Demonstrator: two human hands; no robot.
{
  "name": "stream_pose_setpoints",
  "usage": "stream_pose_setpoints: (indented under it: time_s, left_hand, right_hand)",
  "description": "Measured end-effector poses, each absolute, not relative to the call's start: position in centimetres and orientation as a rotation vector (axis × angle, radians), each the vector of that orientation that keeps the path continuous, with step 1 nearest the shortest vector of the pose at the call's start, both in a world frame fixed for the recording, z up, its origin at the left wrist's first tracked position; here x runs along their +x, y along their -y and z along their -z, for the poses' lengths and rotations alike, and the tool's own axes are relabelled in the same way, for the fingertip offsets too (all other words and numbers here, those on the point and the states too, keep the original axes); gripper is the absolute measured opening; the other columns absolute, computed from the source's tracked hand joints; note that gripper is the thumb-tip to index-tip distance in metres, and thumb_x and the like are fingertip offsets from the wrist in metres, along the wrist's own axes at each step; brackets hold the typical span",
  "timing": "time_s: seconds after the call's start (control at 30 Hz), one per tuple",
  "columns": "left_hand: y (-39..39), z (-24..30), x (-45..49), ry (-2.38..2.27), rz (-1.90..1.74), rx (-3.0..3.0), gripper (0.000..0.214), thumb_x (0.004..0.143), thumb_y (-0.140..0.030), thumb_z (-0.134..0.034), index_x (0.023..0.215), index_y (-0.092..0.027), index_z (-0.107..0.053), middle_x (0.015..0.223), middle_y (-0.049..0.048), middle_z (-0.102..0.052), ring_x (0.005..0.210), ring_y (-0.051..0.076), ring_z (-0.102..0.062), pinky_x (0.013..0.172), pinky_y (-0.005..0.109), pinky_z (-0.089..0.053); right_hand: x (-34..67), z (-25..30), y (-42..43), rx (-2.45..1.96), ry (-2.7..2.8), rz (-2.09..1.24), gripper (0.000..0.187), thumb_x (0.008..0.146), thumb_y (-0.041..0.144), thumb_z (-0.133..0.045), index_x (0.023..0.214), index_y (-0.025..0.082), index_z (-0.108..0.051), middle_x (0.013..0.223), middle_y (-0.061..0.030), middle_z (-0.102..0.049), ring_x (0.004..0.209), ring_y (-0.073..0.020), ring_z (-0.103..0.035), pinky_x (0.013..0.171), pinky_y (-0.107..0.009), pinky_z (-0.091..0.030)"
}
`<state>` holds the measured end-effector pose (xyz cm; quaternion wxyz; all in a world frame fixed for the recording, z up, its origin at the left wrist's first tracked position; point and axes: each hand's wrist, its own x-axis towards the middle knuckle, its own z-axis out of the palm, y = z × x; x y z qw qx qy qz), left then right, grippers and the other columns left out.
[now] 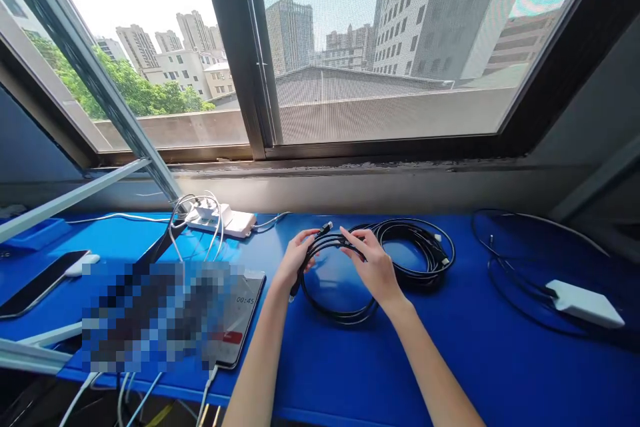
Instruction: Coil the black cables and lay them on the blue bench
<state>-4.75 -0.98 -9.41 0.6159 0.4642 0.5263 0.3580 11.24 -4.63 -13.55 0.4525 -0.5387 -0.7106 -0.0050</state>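
A loosely coiled black cable (347, 320) is in my hands just above the blue table. My left hand (294, 261) closes around the left side of the loops. One plug with a pale tip sticks up beyond its fingers, and another pale-tipped end hangs below that hand. Across the top of the loops, my right hand (376, 270) pinches the strands between thumb and fingers. Right behind it lies a second, thicker coil of black cable (423, 270) on the table, with light-coloured plugs showing at its right side.
On the left are a white power strip (240, 223) with plugs, a tablet (247, 307) showing 00:45, a dark phone-like device (40, 283) and a metal frame bar (110, 73). A white adapter (587, 303) with dark cords sits at right. Behind the blue table (465, 373) is a window.
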Motion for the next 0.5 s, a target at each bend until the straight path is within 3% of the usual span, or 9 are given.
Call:
stream_pose_setpoints:
  time_s: [0.13,0.3,0.5]
  left_hand:
    - [1.1,9.7,-4.5,-1.263,-0.845,1.125,0.029,0.085,-0.032,-0.047,0.105,-0.013,-0.057,0.046,-0.0070,-0.045,0.030,0.004,-0.033,0.034,0.016,-0.021]
    - [1.3,10.4,-3.7,-1.369,-0.936,1.289,0.026,0.090,-0.029,-0.033,0.091,-0.016,-0.056,0.043,-0.0068,-0.044,0.031,0.007,-0.034,0.039,0.019,-0.025]
    - [1.8,11.0,-3.4,-1.385,-1.040,1.567,0.015,0.086,-0.027,-0.044,0.077,-0.021,-0.054,0.042,-0.0069,-0.043,0.047,0.010,-0.045,0.055,0.019,-0.030]
  right_hand:
    - [11.3,13.4,4.8,-1.353,1.763,-0.003,0.033,0.090,0.035,-0.043,0.117,0.029,-0.062,0.092,-0.0053,-0.057,0.061,-0.0105,-0.054,0.047,-0.019,-0.042]
    - [11.3,13.6,4.9,-1.382,1.723,-0.016,0.032,0.090,0.037,-0.044,0.111,0.028,-0.066,0.092,-0.0050,-0.059,0.057,-0.0098,-0.052,0.046,-0.020,-0.041]
    - [11.3,14.0,4.7,-1.415,1.634,-0.015,0.033,0.087,0.041,-0.048,0.104,0.023,-0.069,0.090,-0.0056,-0.062,0.057,-0.0111,-0.055,0.049,-0.022,-0.044]
